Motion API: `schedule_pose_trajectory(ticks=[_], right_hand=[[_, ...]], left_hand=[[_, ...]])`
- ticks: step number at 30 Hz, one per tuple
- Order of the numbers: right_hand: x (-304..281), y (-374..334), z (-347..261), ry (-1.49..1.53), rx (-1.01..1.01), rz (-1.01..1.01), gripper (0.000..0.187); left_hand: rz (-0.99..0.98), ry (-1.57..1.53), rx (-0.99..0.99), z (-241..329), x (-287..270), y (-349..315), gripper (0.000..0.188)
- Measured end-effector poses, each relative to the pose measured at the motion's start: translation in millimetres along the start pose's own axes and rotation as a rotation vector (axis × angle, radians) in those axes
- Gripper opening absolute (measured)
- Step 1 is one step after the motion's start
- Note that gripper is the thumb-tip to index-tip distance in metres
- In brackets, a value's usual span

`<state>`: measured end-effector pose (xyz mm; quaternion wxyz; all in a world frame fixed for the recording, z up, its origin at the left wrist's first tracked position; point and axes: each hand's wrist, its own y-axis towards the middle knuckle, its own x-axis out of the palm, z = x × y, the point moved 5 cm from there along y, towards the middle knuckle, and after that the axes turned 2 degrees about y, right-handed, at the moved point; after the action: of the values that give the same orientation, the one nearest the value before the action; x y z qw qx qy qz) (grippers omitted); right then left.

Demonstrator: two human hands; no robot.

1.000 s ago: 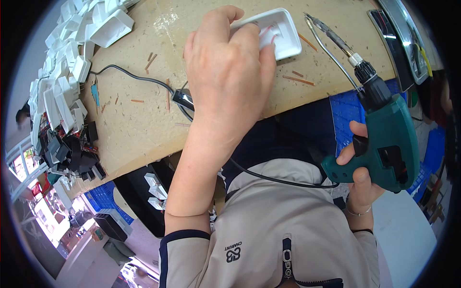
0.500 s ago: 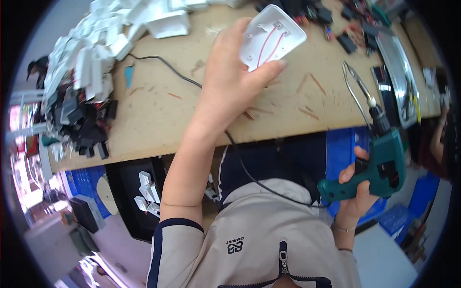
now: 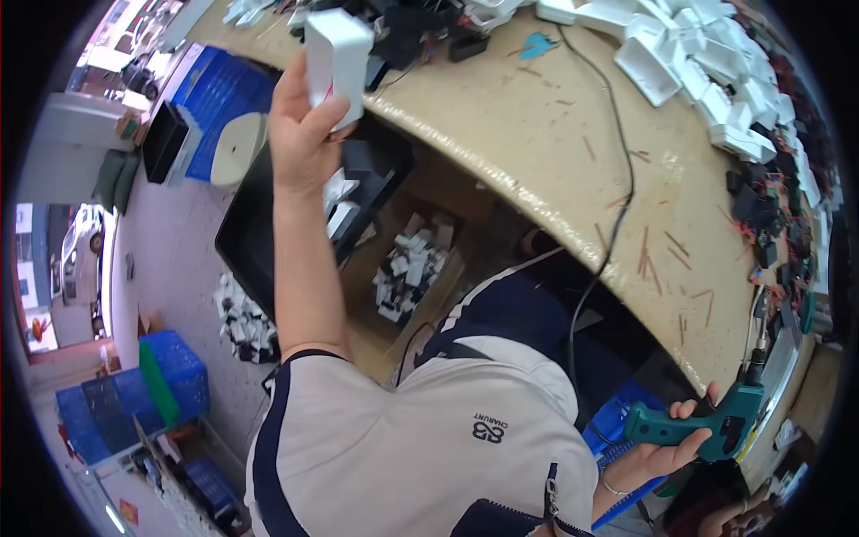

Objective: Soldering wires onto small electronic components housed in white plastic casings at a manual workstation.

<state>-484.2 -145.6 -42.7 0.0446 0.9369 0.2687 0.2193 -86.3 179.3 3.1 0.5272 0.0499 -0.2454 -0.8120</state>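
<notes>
My left hand [image 3: 302, 148] grips a white plastic housing [image 3: 338, 55] between thumb and fingers. A bit of red wire shows near my thumb; the rest of its inside is turned from view. The housing is held up at the table's left edge, above a black tray [image 3: 243, 234] with several white and black pieces in it. At the lower right, my right hand [image 3: 673, 449] is wrapped round the handle of a green soldering gun [image 3: 660, 424]. Its metal tip and thin feed tube point away from me, over the table's right end.
White housings [image 3: 651, 72] lie heaped at the back right of the wooden table [image 3: 537, 134], beside black parts with red wires [image 3: 769, 219]. A black cable [image 3: 617, 116] crosses it. Beneath stands a carton of white and black pieces [image 3: 413, 264]. Another person's hand [image 3: 738, 517] shows at lower right.
My view has swung left. My left hand has carried the white housing from over the table to above the black tray, tilting it. My right hand keeps hold of the soldering gun.
</notes>
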Motion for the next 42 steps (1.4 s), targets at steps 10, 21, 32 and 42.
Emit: schedule_pose_trajectory(ticks=[10, 21, 32, 42], right_hand=[[-3.2, 11.1, 12.5, 0.021, 0.017, -0.010, 0.059], [-13.7, 17.5, 10.9, 0.066, -0.059, 0.073, 0.055], [-16.0, 21.3, 4.1, -0.011, -0.113, 0.152, 0.059], [-29.4, 19.0, 0.6, 0.009, -0.123, 0.186, 0.059]], left_hand=[[0.067, 1.494, -0.525, -114.5, -180.6, -155.9, 0.065], [-0.428, 0.795, 0.420, -52.0, 196.1, 55.6, 0.025], [-0.631, 1.093, 0.927, -134.9, 307.6, 107.1, 0.017], [-1.124, 0.670, 0.662, -91.6, 383.3, -19.4, 0.022]])
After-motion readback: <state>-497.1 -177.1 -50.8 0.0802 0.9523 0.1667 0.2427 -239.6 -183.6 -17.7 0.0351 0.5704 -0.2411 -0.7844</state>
